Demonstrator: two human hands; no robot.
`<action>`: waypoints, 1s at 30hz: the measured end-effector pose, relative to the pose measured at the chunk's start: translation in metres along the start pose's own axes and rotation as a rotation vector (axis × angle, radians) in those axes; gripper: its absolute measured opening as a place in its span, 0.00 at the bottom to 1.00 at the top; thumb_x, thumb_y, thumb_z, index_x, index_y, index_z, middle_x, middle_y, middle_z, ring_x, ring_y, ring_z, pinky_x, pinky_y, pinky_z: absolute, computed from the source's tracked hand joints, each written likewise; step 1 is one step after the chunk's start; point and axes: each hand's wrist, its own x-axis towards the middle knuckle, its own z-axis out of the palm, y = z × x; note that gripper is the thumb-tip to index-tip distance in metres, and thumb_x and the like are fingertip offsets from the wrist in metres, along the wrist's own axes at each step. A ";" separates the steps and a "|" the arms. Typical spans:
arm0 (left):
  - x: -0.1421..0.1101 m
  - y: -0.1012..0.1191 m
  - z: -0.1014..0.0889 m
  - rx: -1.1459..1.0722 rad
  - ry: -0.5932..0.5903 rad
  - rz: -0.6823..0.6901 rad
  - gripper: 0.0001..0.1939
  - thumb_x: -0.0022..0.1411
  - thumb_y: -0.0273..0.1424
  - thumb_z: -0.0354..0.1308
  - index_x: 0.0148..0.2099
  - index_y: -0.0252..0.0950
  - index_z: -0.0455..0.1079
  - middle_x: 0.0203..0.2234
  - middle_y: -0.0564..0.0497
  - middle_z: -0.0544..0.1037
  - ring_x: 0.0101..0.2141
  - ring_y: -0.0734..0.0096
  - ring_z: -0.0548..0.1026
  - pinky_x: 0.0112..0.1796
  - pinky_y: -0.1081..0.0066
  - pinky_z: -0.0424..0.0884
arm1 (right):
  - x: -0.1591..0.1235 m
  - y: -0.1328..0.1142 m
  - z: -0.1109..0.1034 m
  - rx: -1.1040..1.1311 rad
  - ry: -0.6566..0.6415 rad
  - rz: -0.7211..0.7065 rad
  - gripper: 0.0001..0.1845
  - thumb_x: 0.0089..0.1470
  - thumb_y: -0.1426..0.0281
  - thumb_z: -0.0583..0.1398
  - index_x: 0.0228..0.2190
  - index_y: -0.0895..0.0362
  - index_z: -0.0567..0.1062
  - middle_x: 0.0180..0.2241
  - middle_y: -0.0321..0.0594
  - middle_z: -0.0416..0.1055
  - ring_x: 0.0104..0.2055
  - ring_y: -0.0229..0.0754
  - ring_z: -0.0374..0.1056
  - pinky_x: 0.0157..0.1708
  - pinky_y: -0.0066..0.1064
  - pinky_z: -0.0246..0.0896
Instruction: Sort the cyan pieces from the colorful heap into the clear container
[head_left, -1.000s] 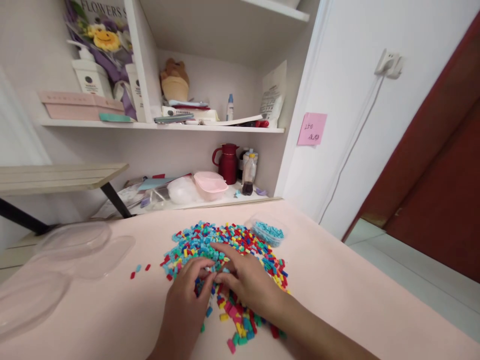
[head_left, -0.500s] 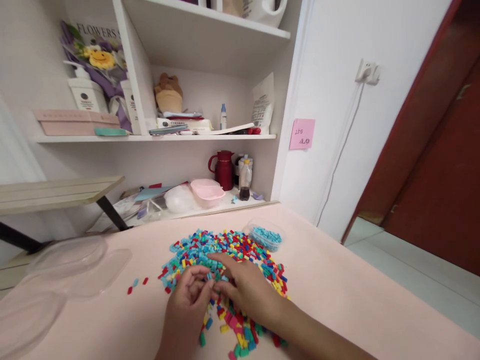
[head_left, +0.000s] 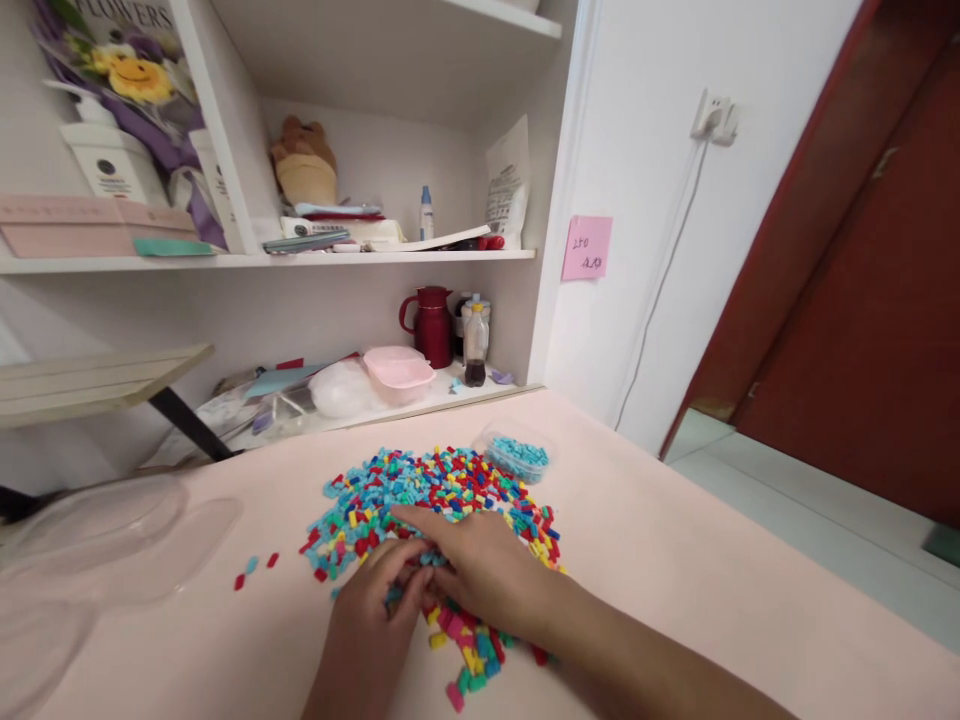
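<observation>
A loose pile of small toy bricks (head_left: 390, 480) in light blue, red, yellow, green and dark blue lies on the pink tabletop. Over its near side, both hands meet. My right hand (head_left: 491, 575) is cupped, its index finger stretched along the pile; light blue bricks (head_left: 431, 558) show beneath its curled fingers. My left hand (head_left: 379, 595) has its fingers bent inward against the right fingertips; what it pinches is hidden. Behind the pile stands a clear plastic container (head_left: 517, 455) with light blue bricks in it.
Clear plastic lids or trays (head_left: 172, 555) lie at the left. A few stray bricks (head_left: 251, 565) sit left of the pile. At the back, a shelf holds a pink basin (head_left: 399, 372), a red jug (head_left: 433, 325) and a bottle (head_left: 475, 350). A wooden ledge (head_left: 97, 385) juts in at left.
The camera view has shifted, so the scene sits further left and slightly higher. My hands have drawn closer together, and the left fingers now reach under the right hand.
</observation>
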 end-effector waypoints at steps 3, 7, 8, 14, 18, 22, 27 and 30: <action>0.000 0.003 -0.002 0.024 -0.018 0.000 0.12 0.58 0.35 0.56 0.41 0.41 0.77 0.34 0.49 0.82 0.29 0.67 0.79 0.31 0.71 0.75 | -0.001 0.000 -0.001 -0.019 0.001 -0.017 0.38 0.54 0.67 0.57 0.63 0.41 0.51 0.36 0.37 0.79 0.35 0.47 0.75 0.30 0.29 0.53; 0.001 0.006 -0.003 0.016 -0.053 -0.049 0.13 0.57 0.37 0.55 0.41 0.40 0.77 0.35 0.47 0.81 0.32 0.65 0.78 0.33 0.69 0.74 | -0.002 -0.001 -0.003 -0.042 -0.012 -0.035 0.38 0.55 0.68 0.56 0.64 0.42 0.49 0.36 0.37 0.79 0.35 0.48 0.74 0.30 0.29 0.53; 0.001 0.007 -0.003 0.005 -0.071 -0.075 0.13 0.57 0.37 0.55 0.41 0.39 0.77 0.35 0.47 0.81 0.32 0.64 0.78 0.32 0.69 0.74 | -0.002 -0.001 -0.004 -0.041 -0.020 -0.043 0.38 0.55 0.68 0.56 0.64 0.42 0.49 0.36 0.37 0.79 0.35 0.47 0.74 0.30 0.29 0.53; 0.001 0.010 -0.001 -0.186 -0.132 -0.246 0.13 0.55 0.39 0.58 0.39 0.37 0.75 0.26 0.50 0.79 0.26 0.66 0.76 0.29 0.70 0.73 | -0.004 -0.002 -0.004 0.038 -0.053 -0.053 0.36 0.54 0.69 0.57 0.63 0.43 0.54 0.37 0.37 0.79 0.37 0.46 0.74 0.34 0.29 0.56; 0.001 0.016 -0.001 -0.292 -0.114 -0.319 0.12 0.54 0.38 0.59 0.38 0.38 0.75 0.18 0.55 0.75 0.20 0.70 0.73 0.24 0.73 0.70 | -0.004 -0.003 -0.004 0.244 -0.015 -0.020 0.33 0.52 0.71 0.58 0.59 0.42 0.61 0.41 0.36 0.78 0.39 0.45 0.73 0.37 0.29 0.59; 0.000 0.018 -0.002 -0.273 -0.061 -0.350 0.09 0.54 0.37 0.59 0.36 0.39 0.74 0.13 0.58 0.71 0.16 0.72 0.70 0.20 0.75 0.66 | -0.002 -0.003 -0.002 0.713 -0.049 0.002 0.29 0.49 0.76 0.59 0.53 0.47 0.70 0.37 0.34 0.77 0.34 0.38 0.72 0.33 0.25 0.62; 0.001 0.017 -0.005 -0.386 0.010 -0.423 0.11 0.55 0.38 0.59 0.39 0.39 0.71 0.20 0.56 0.75 0.22 0.71 0.74 0.25 0.74 0.69 | 0.002 0.000 0.006 1.260 -0.204 0.168 0.27 0.49 0.73 0.61 0.53 0.51 0.70 0.27 0.32 0.71 0.21 0.34 0.67 0.18 0.22 0.60; 0.000 0.024 -0.009 -0.626 0.025 -0.512 0.10 0.57 0.39 0.59 0.38 0.39 0.69 0.26 0.54 0.77 0.28 0.70 0.77 0.32 0.72 0.73 | 0.006 0.004 0.005 1.574 -0.122 0.262 0.19 0.49 0.69 0.64 0.45 0.57 0.74 0.28 0.34 0.70 0.24 0.34 0.68 0.19 0.23 0.63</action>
